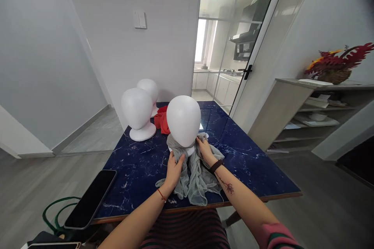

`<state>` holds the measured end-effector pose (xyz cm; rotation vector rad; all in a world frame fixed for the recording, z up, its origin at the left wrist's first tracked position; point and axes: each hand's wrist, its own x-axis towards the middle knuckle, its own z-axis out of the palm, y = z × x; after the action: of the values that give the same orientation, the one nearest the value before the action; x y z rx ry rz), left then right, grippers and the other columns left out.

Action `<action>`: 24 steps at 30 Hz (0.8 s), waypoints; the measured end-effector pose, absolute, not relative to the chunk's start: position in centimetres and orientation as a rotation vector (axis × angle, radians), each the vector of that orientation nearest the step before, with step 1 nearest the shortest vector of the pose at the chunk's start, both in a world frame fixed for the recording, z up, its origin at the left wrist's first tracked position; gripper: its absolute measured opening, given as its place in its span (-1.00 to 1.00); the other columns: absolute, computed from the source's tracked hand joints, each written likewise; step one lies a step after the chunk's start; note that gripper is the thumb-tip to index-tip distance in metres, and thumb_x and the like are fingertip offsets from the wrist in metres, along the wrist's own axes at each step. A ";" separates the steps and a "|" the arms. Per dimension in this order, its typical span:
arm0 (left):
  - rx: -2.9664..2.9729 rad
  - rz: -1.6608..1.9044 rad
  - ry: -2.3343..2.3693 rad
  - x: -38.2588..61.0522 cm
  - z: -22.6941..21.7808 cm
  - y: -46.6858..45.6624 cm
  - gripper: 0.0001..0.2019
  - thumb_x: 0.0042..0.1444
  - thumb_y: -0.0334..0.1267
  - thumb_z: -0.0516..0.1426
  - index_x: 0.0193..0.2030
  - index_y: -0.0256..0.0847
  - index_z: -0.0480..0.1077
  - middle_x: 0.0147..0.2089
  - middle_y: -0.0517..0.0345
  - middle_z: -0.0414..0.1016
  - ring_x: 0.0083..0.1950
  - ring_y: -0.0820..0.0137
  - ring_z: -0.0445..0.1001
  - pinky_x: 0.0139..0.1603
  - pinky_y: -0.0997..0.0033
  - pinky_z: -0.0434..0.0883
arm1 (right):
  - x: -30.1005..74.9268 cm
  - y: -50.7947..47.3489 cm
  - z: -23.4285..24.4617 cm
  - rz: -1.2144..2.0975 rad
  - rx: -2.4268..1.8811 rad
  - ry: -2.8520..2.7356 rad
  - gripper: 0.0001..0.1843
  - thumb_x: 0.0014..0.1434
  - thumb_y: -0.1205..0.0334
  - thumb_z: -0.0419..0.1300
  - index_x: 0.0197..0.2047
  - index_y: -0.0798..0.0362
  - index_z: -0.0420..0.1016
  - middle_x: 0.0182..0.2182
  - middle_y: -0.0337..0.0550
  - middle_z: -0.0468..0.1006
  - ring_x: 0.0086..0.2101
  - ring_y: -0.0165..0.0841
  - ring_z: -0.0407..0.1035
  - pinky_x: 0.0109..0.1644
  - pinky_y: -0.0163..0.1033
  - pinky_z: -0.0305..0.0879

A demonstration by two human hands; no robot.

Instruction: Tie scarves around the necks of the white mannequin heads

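Observation:
A white mannequin head (184,118) stands upright near the middle of the table, with a thin grey scarf (197,183) around its neck. The scarf's loose ends hang down in front and spread over the tabletop toward the near edge. My left hand (174,169) is closed on the scarf at the left side of the neck, thumb on top. On the other side, my right hand (206,151) grips the scarf close under the head's right side. Much of the head's base is hidden behind cloth and hands.
Two more white mannequin heads (137,109) stand at the back left, beside a crumpled red cloth (162,120). A black phone (91,198) overhangs the left edge of the blue marbled table (248,171). A glass door (222,39) and a shelf unit (298,113) stand beyond.

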<state>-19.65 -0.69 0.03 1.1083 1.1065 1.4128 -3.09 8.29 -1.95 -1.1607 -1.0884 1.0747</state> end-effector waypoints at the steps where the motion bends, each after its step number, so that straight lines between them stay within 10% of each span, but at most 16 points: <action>1: 1.105 1.360 1.109 -19.7 -0.2 -0.4 -0.73 -0.06 -0.18 0.26 -0.20 -0.22 0.50 -0.05 0.06 0.48 0.15 0.18 0.30 0.23 0.33 0.15 | -3.0 8.2 -1.9 1.049 -1.168 -1.076 -0.68 0.00 -0.03 0.16 -0.27 0.03 0.41 -0.25 -0.14 0.54 -0.11 -0.24 0.36 0.03 -0.11 0.26; 10: 0.834 1.109 0.836 -19.3 -0.4 1.3 -0.66 -0.11 -0.14 0.28 -0.24 -0.36 0.51 -0.23 -0.10 0.58 -0.14 0.15 0.52 0.02 0.18 0.36 | -0.2 3.4 5.3 0.833 -0.992 -0.888 -0.70 0.05 -0.02 0.20 -0.29 0.04 0.49 -0.32 -0.12 0.56 -0.28 -0.29 0.43 -0.11 -0.17 0.36; 18: 0.717 1.123 0.935 -19.4 0.6 1.4 -0.73 -0.15 -0.24 0.28 -0.29 -0.35 0.48 -0.28 -0.10 0.59 -0.20 0.15 0.54 -0.04 0.21 0.38 | 0.0 -5.0 9.7 1.208 -0.943 -0.668 -0.73 0.00 0.00 0.27 -0.39 0.05 0.45 -0.56 -0.21 0.49 -0.54 -0.38 0.38 -0.40 -0.25 0.36; 24: 0.795 1.119 0.939 -19.5 0.6 1.2 -0.71 -0.19 -0.26 0.27 -0.27 -0.32 0.47 -0.27 -0.01 0.59 -0.26 0.24 0.54 -0.07 0.25 0.38 | -4.9 -12.3 6.7 1.806 -0.975 -0.737 -0.56 0.05 0.02 0.26 -0.12 0.17 0.39 -0.37 -0.08 0.56 -0.36 -0.33 0.46 -0.18 -0.19 0.35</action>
<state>-19.52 1.22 0.60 0.7949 0.9393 1.1192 -4.91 -12.30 6.70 -0.9747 -0.7375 1.8062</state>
